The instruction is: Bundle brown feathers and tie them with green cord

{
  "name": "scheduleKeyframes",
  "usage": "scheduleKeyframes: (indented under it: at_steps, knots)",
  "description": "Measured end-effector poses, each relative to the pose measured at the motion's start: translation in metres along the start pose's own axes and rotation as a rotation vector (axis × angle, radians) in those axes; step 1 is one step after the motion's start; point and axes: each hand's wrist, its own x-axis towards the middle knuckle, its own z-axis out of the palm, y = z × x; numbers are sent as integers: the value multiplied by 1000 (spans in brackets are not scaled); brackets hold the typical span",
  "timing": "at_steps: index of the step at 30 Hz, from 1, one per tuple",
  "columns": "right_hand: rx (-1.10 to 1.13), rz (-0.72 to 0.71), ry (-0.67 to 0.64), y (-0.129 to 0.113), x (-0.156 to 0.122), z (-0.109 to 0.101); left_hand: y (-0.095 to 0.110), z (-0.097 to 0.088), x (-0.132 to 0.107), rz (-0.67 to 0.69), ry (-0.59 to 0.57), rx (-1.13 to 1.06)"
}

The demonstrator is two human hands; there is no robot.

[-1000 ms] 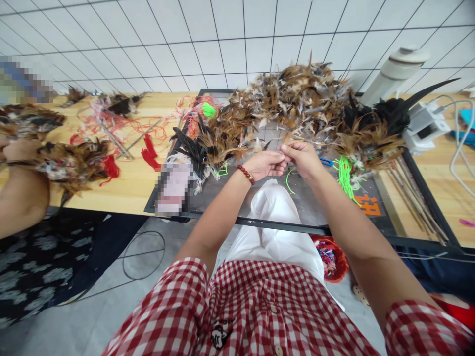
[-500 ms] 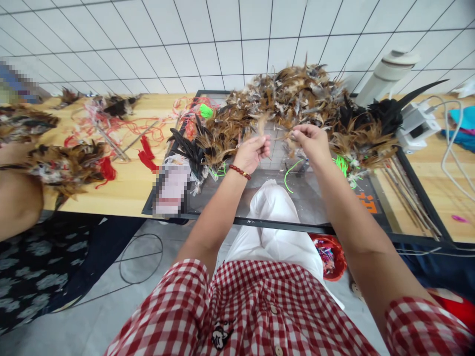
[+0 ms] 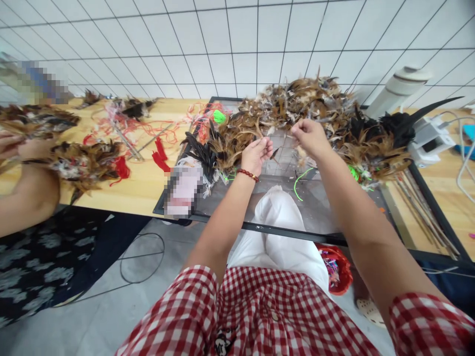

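Observation:
My left hand (image 3: 255, 155), with a red bead bracelet (image 3: 248, 174) on its wrist, hovers over the glass tabletop (image 3: 319, 207). Its fingers are curled round a small dark feather (image 3: 275, 152). My right hand (image 3: 309, 138) is a little higher and to the right, with its fingertips pinched together at the edge of a big pile of brown, black and white feathers (image 3: 297, 101). What it pinches is too small to make out. A loose bright green cord (image 3: 301, 177) lies on the glass just below both hands.
Black feathers (image 3: 199, 147) lie left of my hands, thin sticks (image 3: 421, 210) on the right, and a white device (image 3: 430, 139) with cables beyond. A red basket (image 3: 336, 269) sits under the table. At the left, another person's hands (image 3: 20, 147) work feathers and red cord on the wooden bench (image 3: 122, 190).
Both hands rose from the glass towards the feather pile and drew apart. The right hand moved up into the pile's edge, and the view shifted slightly.

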Motion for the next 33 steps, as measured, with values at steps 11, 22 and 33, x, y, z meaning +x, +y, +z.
scheduleKeyframes:
  at_steps: [11,22,33]
  knots:
    - [-715,-83,-199,8,-13,10,-4,3,-2,-2,53,58]
    - [679,203,-161,-27,-30,0,-13,3,-3,-56,-15,124]
    - [720,171,22,-13,-29,1,-7,7,-12,-266,-91,322]
